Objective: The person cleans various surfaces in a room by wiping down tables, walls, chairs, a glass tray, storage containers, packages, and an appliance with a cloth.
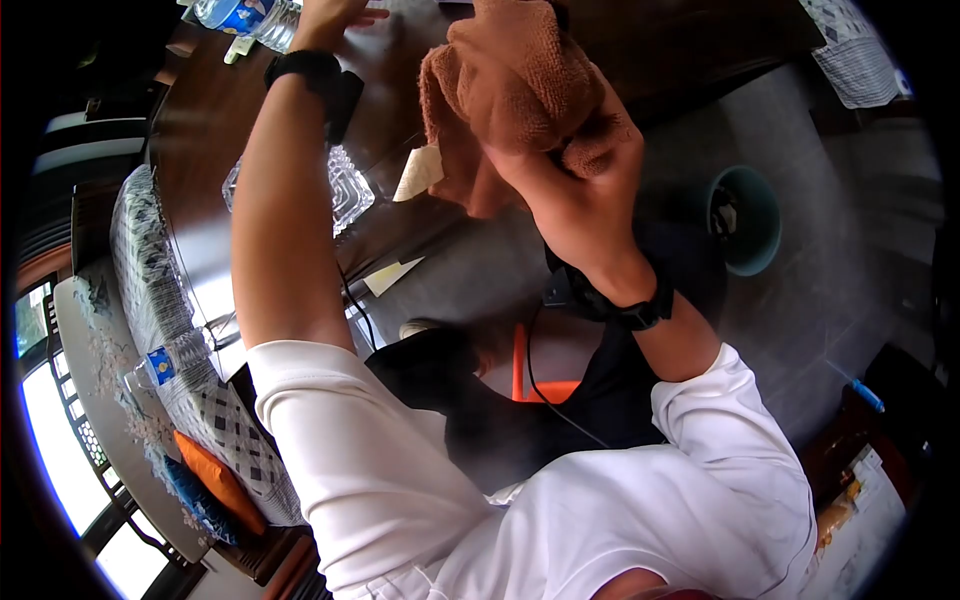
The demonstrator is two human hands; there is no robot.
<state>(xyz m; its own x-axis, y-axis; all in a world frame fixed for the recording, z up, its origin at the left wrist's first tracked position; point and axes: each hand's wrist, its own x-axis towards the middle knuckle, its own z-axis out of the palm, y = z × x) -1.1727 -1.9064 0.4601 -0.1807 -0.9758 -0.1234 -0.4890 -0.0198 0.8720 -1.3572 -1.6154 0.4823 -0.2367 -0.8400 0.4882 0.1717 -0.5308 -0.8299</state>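
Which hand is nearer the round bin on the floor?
Right. The right hand, gripping the brown cloth, is left of the bin in view; the left hand is farther left, over the table beside a bottle.

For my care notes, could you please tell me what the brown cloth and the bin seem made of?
Brown cloth: fuzzy cotton terry or microfibre, from its looped pile.
Bin: probably smooth plastic, from its even teal wall and soft sheen.

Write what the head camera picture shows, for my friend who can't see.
The right hand holds a bunched brown cloth. The left hand, partly cut off, is over a dark table, near a plastic bottle. A white shirt fills the bottom.
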